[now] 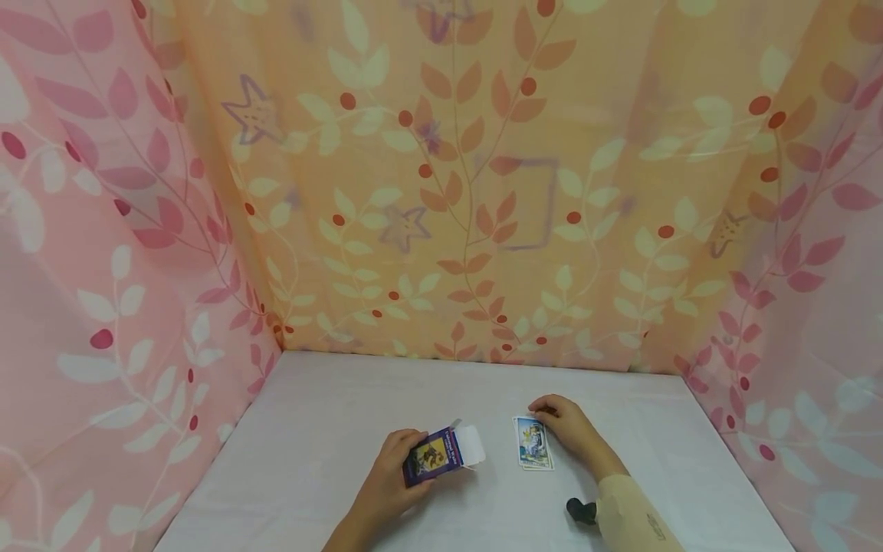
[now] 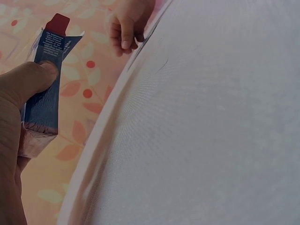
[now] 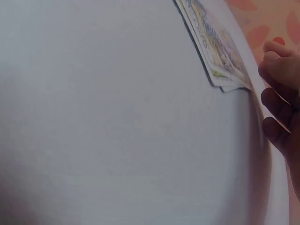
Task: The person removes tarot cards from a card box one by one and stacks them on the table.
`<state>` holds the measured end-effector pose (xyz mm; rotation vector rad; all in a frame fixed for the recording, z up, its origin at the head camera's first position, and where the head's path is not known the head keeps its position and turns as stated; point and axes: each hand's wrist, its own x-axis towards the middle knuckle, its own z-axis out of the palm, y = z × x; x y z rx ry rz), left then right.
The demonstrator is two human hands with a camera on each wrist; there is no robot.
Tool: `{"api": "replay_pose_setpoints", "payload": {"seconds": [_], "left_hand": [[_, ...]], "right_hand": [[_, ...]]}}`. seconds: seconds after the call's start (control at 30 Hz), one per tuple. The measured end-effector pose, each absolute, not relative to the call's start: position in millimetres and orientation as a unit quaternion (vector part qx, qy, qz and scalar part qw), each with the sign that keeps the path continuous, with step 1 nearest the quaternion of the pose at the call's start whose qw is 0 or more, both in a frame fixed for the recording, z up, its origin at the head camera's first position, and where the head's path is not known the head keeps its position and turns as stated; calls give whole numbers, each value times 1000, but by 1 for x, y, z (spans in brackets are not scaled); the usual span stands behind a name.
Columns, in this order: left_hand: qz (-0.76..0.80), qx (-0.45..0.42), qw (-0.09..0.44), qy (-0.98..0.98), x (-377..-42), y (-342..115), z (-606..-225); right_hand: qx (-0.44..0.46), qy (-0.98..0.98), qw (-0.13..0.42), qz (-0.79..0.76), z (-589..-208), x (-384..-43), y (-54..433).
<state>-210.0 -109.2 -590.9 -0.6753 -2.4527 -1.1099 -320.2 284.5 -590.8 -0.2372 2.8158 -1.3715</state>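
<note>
My left hand (image 1: 386, 481) grips a dark blue card box (image 1: 433, 457) with a yellow picture on its front. The box is tilted, and its white end flap (image 1: 471, 446) stands open toward the right. In the left wrist view my thumb presses on the blue narrow side (image 2: 43, 105) of the box, and a red tab sticks out at the top. A small stack of picture cards (image 1: 533, 445), slightly fanned, lies on the table to the right. My right hand (image 1: 571, 426) is at the far end of the stack, fingers loosely bent with nothing between them in the right wrist view.
The table (image 1: 331, 414) has a white cloth cover. A black rounded thing (image 1: 581, 511) juts out beside the right sleeve (image 1: 631, 514). Leaf-patterned curtains hang at the back (image 1: 483, 307) and along both sides of the table.
</note>
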Motion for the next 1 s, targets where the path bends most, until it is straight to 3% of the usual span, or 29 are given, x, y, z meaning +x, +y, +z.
{"api": "replay_pose_setpoints", "payload": {"seconds": [0.4,1.0], "left_hand": [[-393,-239,190,-868,-211,-110,-590],[-390,-234,185,-871,-210,-109,-590]], "right_hand": [[-35,887,-42,-458,-577,-296,260],[-63,871,-137,-468,-550,-251,228]]}}
